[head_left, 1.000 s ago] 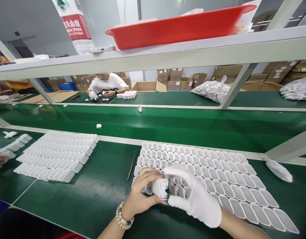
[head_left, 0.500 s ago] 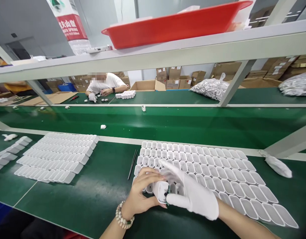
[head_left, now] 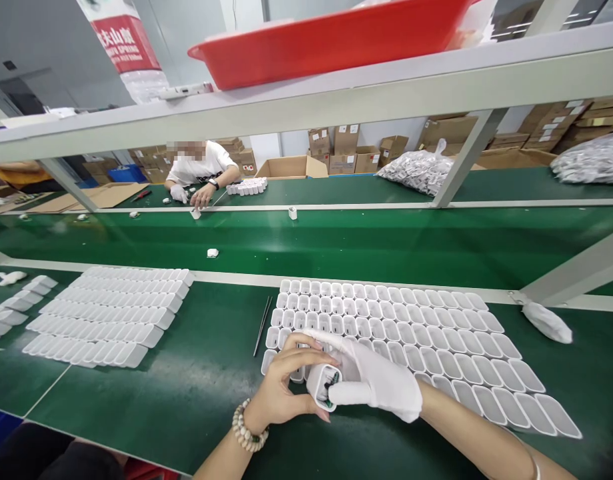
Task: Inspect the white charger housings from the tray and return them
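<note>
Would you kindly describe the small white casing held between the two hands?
The white casing is a small rounded shell of glossy-looking plastic, its open end facing the camera, with dark and green parts inside. The bare left hand grips its left side; the gloved right hand holds its right, thumb by the opening. It sits above the near rows of empty shells.

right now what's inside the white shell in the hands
The white shell, gripped by the bare left hand and gloved right hand, shows a green circuit board at its open end. How deep it sits is hidden by the shell's walls and the gloved thumb.
</note>
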Demonstrator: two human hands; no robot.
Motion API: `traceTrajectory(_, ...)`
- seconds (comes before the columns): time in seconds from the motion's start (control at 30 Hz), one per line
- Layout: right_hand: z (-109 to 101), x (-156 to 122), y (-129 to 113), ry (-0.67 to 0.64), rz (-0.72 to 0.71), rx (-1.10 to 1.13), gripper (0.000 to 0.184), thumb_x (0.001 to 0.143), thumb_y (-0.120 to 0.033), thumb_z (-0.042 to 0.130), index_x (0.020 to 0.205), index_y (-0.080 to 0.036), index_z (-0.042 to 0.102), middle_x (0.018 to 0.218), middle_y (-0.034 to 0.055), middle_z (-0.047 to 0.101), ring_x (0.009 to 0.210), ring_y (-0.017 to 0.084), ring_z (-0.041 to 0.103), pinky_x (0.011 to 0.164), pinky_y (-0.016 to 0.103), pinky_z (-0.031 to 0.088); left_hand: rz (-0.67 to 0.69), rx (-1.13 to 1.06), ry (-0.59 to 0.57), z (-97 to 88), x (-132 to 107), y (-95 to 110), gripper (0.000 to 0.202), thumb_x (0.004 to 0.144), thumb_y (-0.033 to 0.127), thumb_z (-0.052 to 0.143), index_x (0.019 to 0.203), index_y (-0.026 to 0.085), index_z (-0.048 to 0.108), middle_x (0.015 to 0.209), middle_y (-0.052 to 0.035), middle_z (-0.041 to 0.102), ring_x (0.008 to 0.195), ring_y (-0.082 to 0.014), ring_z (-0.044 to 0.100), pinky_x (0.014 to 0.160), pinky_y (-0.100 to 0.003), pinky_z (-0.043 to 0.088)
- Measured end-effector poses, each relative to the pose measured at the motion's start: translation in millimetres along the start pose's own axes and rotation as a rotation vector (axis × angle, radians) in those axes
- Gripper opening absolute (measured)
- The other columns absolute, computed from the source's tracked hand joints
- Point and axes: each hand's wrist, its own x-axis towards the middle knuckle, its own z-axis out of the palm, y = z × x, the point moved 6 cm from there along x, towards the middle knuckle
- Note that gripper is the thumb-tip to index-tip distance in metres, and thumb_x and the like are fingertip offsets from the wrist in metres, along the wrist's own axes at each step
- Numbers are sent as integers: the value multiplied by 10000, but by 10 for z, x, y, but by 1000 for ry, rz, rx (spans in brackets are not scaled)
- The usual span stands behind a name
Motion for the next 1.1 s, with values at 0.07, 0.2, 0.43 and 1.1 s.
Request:
traceTrajectory(0.07,13,-13,-65,-5,10,24,725,812,-287,800,1451,-239,460,913,-16,639,824,140,652,812,314,538,-2,-14,-1,-5,3,-5,641,648,620,845,1163,252,743,932,-112,758,1060,-313,583,961,-466,504)
traceTrajectory(0.2,-75,-106,-74,93,182,33,767,826,-309,787,1497,-220,426,1036,48,700,878,150,667,801,306,558,-1,-22,-1,-17,0,-6,643,660,627,840,1168,246,744,934,-117,751,1009,-303,603,956,-473,509)
traceTrajectory(0.43,-192,-210,-242,221,211,-341,495,873,-415,696,1317,-207,629,965,56,733,772,151,664,694,287,551,-56,-101,-26,-8,4,-13,634,657,677,819,1093,220,769,1003,-139,714,991,-300,627,878,-446,541)
traceTrajectory(1.1,-112,-234,-248,332,95,-929,207,949,-344,555,900,-252,735,821,25,692,667,157,639,612,292,534,-529,-682,-208,272,-52,-216,587,620,651,871,935,165,771,829,-102,750,635,-217,703,540,-307,578)
